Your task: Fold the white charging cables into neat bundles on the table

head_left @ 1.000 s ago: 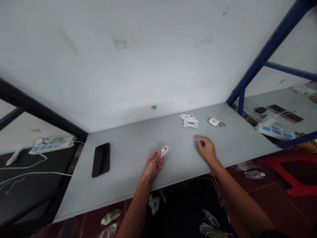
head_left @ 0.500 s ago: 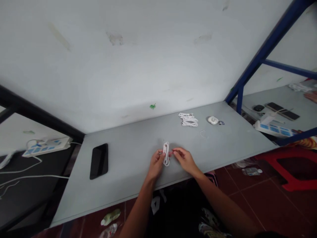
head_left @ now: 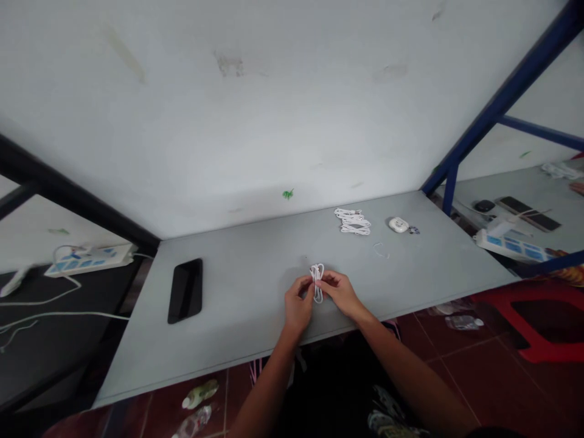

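A white coiled cable (head_left: 318,294) is held upright between both hands, just above the front part of the grey table (head_left: 246,286). My left hand (head_left: 299,303) pinches it from the left, fingers closed around its middle. From the right, my right hand (head_left: 341,293) presses thumb and fingers against the same bundle. Further back lie several white cable bundles (head_left: 354,222) side by side. A short thin white tie (head_left: 380,250) rests to the right of my hands.
At the table's left lies a black phone (head_left: 185,291). A white earbud case (head_left: 398,225) with a small charm sits at the back right. Power strips (head_left: 93,261) and blue posts (head_left: 483,131) flank the table. A red stool (head_left: 538,316) and bottles (head_left: 201,394) are on the floor.
My right hand has moved in from beside the cable and now grips it together with my left hand. The view has shifted slightly, moving the scene a little to the right.
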Demonstrator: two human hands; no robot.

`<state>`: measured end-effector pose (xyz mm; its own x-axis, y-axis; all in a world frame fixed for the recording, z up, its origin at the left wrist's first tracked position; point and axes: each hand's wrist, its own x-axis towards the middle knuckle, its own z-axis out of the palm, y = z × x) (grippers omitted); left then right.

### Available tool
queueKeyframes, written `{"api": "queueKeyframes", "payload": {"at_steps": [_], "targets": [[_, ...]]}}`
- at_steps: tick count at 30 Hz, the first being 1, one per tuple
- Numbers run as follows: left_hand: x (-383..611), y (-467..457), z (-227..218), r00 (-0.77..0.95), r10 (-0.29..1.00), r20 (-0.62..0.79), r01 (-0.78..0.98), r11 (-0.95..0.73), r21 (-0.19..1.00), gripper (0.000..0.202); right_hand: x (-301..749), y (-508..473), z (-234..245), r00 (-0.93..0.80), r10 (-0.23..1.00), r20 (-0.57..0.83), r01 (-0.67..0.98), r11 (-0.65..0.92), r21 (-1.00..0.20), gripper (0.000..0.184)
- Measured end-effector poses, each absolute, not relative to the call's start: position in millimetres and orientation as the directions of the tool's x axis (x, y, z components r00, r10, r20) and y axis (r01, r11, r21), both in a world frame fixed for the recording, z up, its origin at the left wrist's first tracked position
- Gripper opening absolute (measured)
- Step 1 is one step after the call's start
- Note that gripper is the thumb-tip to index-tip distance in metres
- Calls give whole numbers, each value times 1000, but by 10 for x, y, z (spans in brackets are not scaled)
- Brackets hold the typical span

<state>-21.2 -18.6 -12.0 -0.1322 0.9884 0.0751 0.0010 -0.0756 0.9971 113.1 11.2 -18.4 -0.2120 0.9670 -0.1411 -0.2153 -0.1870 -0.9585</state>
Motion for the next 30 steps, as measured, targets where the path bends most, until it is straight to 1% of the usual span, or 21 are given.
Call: {"api": "queueKeyframes", "payload": {"at_steps": [2,4,10,13,15,20,23,27,30], "targets": [[-233,-182,-119,-108,992,67,17,-66,998,24,1157,116,-182,-262,955,-135,-262,-205,-943,37],[-247,-177,-126,-95,994,52,29,-49,998,24,1187,128,-179,-305,942,-139,-260,-223,-940,38],[-225,-197,-146,-88,996,33,46,-29,999,23,1252,211,-128,-390,902,-185,-106,-243,-964,34],[-206,-223,-125,-66,997,26,59,-22,998,20,1278,249,-100,-450,869,-208,-75,-269,-960,33],[-202,-231,-113,-49,999,12,36,-10,999,21,1294,256,-87,-473,857,-205,-78,-273,-959,33],[-237,-219,-83,-20,998,-58,-79,56,995,29,1331,234,-51,-466,868,-169,-141,-262,-955,37],[-262,-210,-45,-11,997,-76,-131,74,989,34,1344,223,-37,-447,881,-155,-127,-233,-964,39],[-270,-198,-9,9,996,-92,-144,92,985,44,1345,214,-32,-440,889,-128,-92,-186,-978,39],[-282,-178,-7,39,995,-88,-146,93,985,46,1339,211,-23,-455,884,-105,-93,-165,-982,37]]}}
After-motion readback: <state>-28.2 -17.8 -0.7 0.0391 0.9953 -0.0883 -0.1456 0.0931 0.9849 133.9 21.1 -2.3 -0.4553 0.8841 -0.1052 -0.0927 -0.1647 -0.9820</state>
